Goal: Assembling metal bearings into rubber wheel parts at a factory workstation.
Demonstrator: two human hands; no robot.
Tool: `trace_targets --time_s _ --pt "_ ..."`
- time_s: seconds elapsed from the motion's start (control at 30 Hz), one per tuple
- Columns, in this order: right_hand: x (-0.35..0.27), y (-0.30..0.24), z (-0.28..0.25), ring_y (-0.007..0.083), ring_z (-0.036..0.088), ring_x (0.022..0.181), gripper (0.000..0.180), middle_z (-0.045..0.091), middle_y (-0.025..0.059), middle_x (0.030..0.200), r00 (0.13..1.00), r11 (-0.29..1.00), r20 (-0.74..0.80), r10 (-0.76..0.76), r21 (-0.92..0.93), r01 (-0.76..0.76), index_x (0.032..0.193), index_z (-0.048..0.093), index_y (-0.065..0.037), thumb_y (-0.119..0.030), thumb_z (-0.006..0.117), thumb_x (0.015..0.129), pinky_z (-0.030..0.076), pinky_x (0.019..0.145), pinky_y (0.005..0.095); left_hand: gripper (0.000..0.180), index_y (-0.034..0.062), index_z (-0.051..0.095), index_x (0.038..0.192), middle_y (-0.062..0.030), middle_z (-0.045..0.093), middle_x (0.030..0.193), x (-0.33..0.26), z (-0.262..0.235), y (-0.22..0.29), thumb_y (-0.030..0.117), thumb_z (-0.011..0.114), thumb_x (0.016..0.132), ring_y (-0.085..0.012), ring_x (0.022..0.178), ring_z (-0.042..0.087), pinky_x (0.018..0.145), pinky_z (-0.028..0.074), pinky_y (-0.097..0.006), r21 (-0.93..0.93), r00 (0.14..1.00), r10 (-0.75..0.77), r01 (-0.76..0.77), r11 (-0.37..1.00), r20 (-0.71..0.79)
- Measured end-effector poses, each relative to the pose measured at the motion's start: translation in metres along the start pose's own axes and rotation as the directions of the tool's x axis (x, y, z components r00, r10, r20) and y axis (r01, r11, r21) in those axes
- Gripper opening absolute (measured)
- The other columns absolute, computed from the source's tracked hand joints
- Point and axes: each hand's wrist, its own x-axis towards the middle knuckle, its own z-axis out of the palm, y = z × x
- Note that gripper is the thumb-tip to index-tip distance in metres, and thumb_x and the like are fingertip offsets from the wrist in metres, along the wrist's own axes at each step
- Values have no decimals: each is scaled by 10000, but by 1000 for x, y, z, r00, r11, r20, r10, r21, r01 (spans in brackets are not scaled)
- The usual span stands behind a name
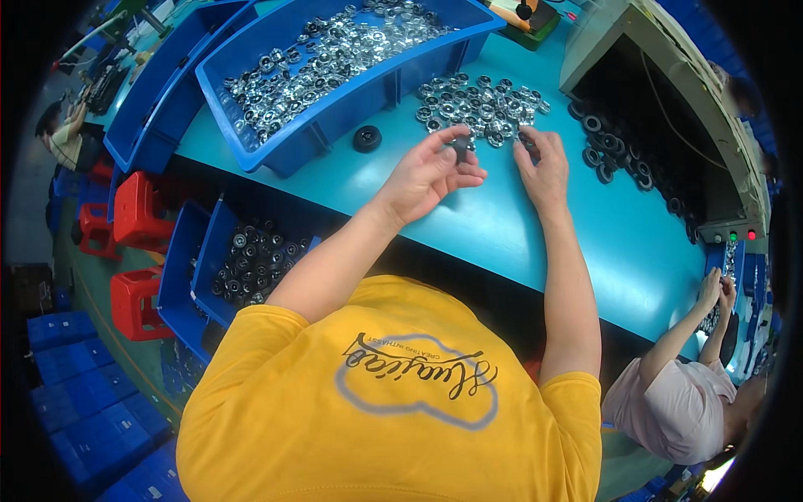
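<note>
My left hand [431,174] is closed in a pinch, with a small black-and-silver wheel [462,149] between thumb and fingers. To its right, my right hand [545,167] has thumb and forefinger brought together on a small dark piece, mostly hidden by the fingers. Just beyond both hands, a loose heap of shiny silver wheel hubs [481,102] lies on the turquoise table [477,238]. One wheel with a black tyre [366,138] sits apart, left of my left hand.
A large blue bin [293,134] of silver hubs stands at the far left. Black rubber rings [615,146] lie beside a beige machine housing [711,92] on the right. Below the table edge, a blue crate [219,251] holds dark wheels. Red stools [138,301] stand left; a co-worker [673,402] sits right.
</note>
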Motion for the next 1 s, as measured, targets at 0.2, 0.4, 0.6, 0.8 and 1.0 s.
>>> trace_targets --time_s 0.2,0.4,0.6,0.8,1.0 --pt "-1 -6 -3 137 661 793 259 642 57 949 997 971 13 77 228 -77 1125 672 -34 -118 744 891 537 712 279 586 15 398 1450 -221 629 1168 0 -10 7 461 287 1088 -300 968 691 844 596 -386 -282 975 -116 166 945 187" --pt "0 1 -4 78 615 838 309 672 3 977 971 770 110 212 593 -235 1149 678 -37 -18 757 851 519 765 237 576 29 432 1417 -214 641 1144 -2 -8 9 476 289 1084 -276 910 688 803 591 -394 -228 977 -137 173 958 165" --pt "3 -31 -19 70 588 886 396 645 9 1074 909 532 338 244 737 -417 1200 691 -43 34 761 818 495 795 231 566 34 438 1413 -208 647 1131 -1 -9 7 473 300 1084 -265 871 675 788 580 -409 -223 978 -142 174 959 152" --pt "1 -77 -21 74 590 903 409 639 33 1088 940 699 340 1 672 -244 1205 698 -29 35 766 807 509 801 237 498 52 497 1356 -164 642 1169 1 -11 5 444 356 1084 -237 980 663 820 562 -424 -206 976 -100 140 968 192" --pt "-9 -98 -2 83 626 737 362 658 24 960 977 849 197 84 498 -174 1053 693 -35 19 825 720 536 673 233 425 43 520 1342 -92 629 1199 -3 -2 2 363 471 1067 -190 1110 600 887 531 -369 -23 999 -31 32 999 27"
